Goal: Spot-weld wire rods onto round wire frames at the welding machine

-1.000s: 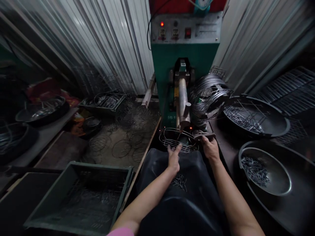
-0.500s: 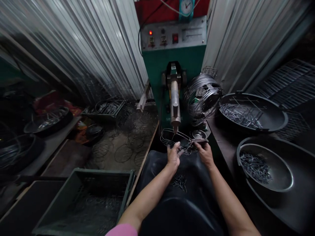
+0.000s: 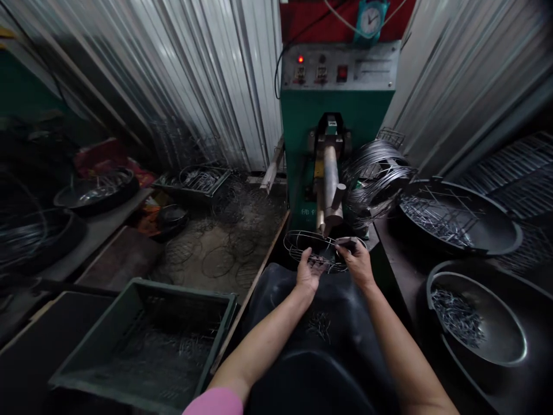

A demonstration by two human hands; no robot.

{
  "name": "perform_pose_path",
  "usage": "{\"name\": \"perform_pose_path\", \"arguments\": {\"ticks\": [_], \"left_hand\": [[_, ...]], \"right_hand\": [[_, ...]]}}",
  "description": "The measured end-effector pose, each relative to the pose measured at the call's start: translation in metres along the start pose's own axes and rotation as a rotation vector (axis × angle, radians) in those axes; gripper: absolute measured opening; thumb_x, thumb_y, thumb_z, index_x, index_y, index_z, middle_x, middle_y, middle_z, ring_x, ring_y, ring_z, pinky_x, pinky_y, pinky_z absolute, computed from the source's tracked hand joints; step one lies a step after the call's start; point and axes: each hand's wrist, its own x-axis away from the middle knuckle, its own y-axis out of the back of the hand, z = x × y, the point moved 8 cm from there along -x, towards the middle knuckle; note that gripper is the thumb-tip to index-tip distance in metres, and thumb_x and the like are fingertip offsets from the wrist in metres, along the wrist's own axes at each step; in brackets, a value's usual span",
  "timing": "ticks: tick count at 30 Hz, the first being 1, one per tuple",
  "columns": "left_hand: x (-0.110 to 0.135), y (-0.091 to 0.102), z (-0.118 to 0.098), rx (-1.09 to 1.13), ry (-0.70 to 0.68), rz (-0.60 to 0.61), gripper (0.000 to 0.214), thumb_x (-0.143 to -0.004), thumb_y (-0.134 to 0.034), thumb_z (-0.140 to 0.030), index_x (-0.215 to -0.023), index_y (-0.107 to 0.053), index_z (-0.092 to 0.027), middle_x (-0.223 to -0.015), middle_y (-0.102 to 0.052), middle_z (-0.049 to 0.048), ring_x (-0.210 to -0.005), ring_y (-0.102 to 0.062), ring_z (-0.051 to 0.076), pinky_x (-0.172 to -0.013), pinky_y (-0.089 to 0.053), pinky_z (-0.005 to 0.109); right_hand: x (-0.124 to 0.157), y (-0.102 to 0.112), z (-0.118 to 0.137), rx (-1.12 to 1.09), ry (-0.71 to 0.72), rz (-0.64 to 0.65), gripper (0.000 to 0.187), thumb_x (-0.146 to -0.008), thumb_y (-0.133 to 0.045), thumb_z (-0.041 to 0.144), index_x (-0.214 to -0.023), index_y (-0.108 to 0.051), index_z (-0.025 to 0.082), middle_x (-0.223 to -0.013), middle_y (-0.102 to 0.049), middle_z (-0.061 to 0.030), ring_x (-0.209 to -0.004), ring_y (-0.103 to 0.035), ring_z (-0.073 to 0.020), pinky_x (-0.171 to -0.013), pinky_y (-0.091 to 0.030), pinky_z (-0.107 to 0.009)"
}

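A round wire frame (image 3: 302, 235) with several parallel rods hangs just below the tip of the green welding machine (image 3: 330, 184). My left hand (image 3: 309, 274) is closed on the near left side of that frame, thumb on top. At the frame's right side, my right hand (image 3: 360, 265) pinches a small dark flat piece (image 3: 348, 245); its exact kind I cannot make out. The fingers hide part of both the piece and the frame's right edge. Loose short wires (image 3: 318, 326) lie on the black cover (image 3: 285, 346) beneath my forearms.
A green crate (image 3: 93, 340) stands at lower left. To the right are a wire coil (image 3: 380, 173), a wide pan (image 3: 496, 225) with wire pieces, and a metal bowl (image 3: 505, 334) of short wires. Wire rings (image 3: 218, 265) lie on the floor at left.
My right hand has moved in against the wire frame with the dark piece. The frame has turned a little under the machine's tip. My view has swung left.
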Motion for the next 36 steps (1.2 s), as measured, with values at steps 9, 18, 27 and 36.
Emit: {"name": "perform_pose_path", "arguments": {"ticks": [9,18,27,36], "left_hand": [[-0.007,-0.006,-0.001,0.021,0.05,-0.019,0.033,-0.064,-0.071,-0.037,-0.079,-0.051,-0.017,-0.063,-0.044,-0.0012,-0.056,-0.053,0.013,-0.06,-0.054,0.034],[0.019,0.02,-0.03,-0.602,-0.387,-0.074,0.063,-0.061,-0.073,-0.047,-0.112,-0.048,-0.02,-0.106,-0.055,0.01,-0.105,-0.055,0.024,-0.089,-0.044,0.04],[0.056,-0.02,-0.022,-1.575,-1.348,0.045,0.078,-0.067,-0.068,-0.047,-0.13,-0.038,-0.012,-0.118,-0.049,0.019,-0.115,-0.044,0.031,-0.096,-0.038,0.048],[0.044,-0.021,-0.014,-1.656,-1.501,-0.091,0.086,-0.058,-0.074,-0.046,-0.127,-0.037,-0.01,-0.119,-0.044,0.0207,-0.119,-0.038,0.037,-0.101,-0.025,0.06]], "right_hand": [[-0.016,-0.016,0.013,0.047,0.007,0.013,0.021,-0.071,-0.065,0.04,-0.076,-0.061,0.021,-0.077,-0.066,-0.0022,-0.074,-0.059,-0.0183,-0.072,-0.045,-0.032],[0.0,0.031,-0.042,-0.146,-0.206,-0.106,0.026,-0.068,-0.071,0.039,-0.084,-0.065,0.02,-0.087,-0.07,-0.0033,-0.084,-0.063,-0.0199,-0.082,-0.047,-0.036],[0.016,0.05,-0.068,-0.497,-0.248,-0.199,0.027,-0.07,-0.068,0.042,-0.085,-0.063,0.021,-0.088,-0.07,-0.0038,-0.088,-0.065,-0.0213,-0.089,-0.047,-0.041],[0.021,0.051,-0.061,-0.147,-0.096,-0.095,0.022,-0.069,-0.07,0.037,-0.084,-0.065,0.021,-0.089,-0.068,-0.0028,-0.088,-0.061,-0.0195,-0.087,-0.045,-0.037]]}}
